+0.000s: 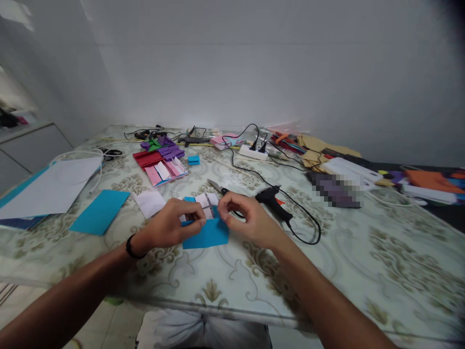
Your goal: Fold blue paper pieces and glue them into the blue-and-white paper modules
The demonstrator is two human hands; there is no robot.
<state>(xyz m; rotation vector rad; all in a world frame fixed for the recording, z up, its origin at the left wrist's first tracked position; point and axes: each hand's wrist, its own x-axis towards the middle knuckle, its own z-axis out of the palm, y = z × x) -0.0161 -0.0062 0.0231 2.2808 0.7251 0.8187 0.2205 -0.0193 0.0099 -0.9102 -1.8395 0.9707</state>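
Note:
A piece of blue paper point(206, 236) lies on the table in front of me, its far edge between my two hands. My left hand point(178, 222), with a black band at the wrist, pinches the paper near its far left corner. At the far right corner my right hand point(250, 218) is closed, thumb and forefinger on the edge. Just beyond the sheet is a white piece with grey lines point(208, 203), partly hidden by my fingers. Scissors point(217, 186) lie behind my right hand, which covers part of them. A black glue gun point(275, 202) rests to the right.
Left are a blue sheet point(100, 212), a white sheet point(54, 186) and a small white paper point(149, 202). Folded pink pieces point(165, 172) and purple ones point(170, 151) lie farther back. A power strip point(253, 152) trails black cords. A blurred dark object point(336, 189) lies right.

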